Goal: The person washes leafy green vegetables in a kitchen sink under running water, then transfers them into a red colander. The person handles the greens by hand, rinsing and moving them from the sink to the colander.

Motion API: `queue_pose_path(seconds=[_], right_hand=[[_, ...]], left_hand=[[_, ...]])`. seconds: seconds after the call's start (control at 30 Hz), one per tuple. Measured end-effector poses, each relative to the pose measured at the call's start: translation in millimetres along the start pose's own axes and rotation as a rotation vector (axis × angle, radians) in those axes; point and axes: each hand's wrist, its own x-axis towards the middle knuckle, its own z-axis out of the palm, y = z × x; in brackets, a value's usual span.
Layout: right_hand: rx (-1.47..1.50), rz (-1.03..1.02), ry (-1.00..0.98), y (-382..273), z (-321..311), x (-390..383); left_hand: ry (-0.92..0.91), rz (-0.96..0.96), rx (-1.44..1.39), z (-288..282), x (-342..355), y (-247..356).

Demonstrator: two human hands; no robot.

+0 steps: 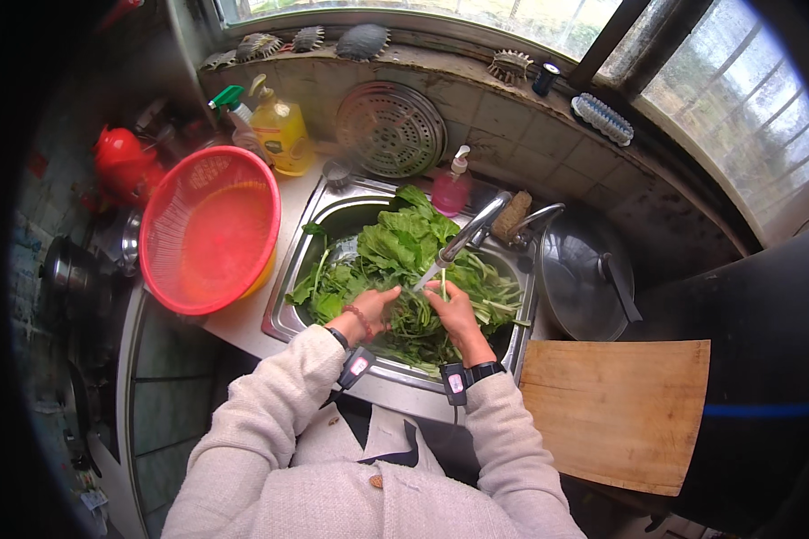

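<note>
A steel sink (286, 307) is heaped with leafy greens (409, 225), some with pale stems. A chrome faucet (466, 232) reaches over them, with a stream falling between my hands. My left hand (368, 313), with a red bead bracelet, grips greens just left of the stream. My right hand (454, 313) is closed on greens to the right of it, a pale green stem standing up by its thumb. The lower fingers of both hands are partly hidden in the leaves.
A red colander (166, 247) sits left of the sink. Behind stand a yellow bottle (283, 135), a pink pump bottle (449, 189) and a round steamer tray (386, 117). A glass lid (566, 278) and wooden board (620, 413) lie right; a dark appliance (764, 359) stands beyond.
</note>
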Motion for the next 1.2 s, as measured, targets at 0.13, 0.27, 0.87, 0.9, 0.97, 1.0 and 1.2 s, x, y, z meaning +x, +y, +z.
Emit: queue_pose_path(seconds=[0.13, 0.27, 0.87, 0.9, 0.97, 1.0, 1.2], right_hand=[[0.036, 0.054, -0.069, 1, -13, 3], [-0.068, -0.025, -0.286, 11, 10, 1], [0.668, 0.155, -0.088, 3, 18, -3], [0.733, 0.103, -0.196, 1, 19, -3], [0.6, 0.055, -0.193, -2, 28, -4], [0.526, 0.002, -0.222, -4, 31, -4], [0.554, 0.215, -0.337, -21, 11, -10]], left_hand=[[-0.049, -0.073, -0.116, -3, -3, 2], [-0.002, -0.12, -0.064, 8, -3, -7], [-0.309, 0.001, -0.308, 11, -18, -5], [-0.333, 0.016, -0.253, 14, -22, -3], [-0.364, 0.101, -0.084, 16, -26, -6], [-0.134, 0.008, -0.032, 22, -19, -4], [-0.114, 0.102, 0.036, 13, -3, -9]])
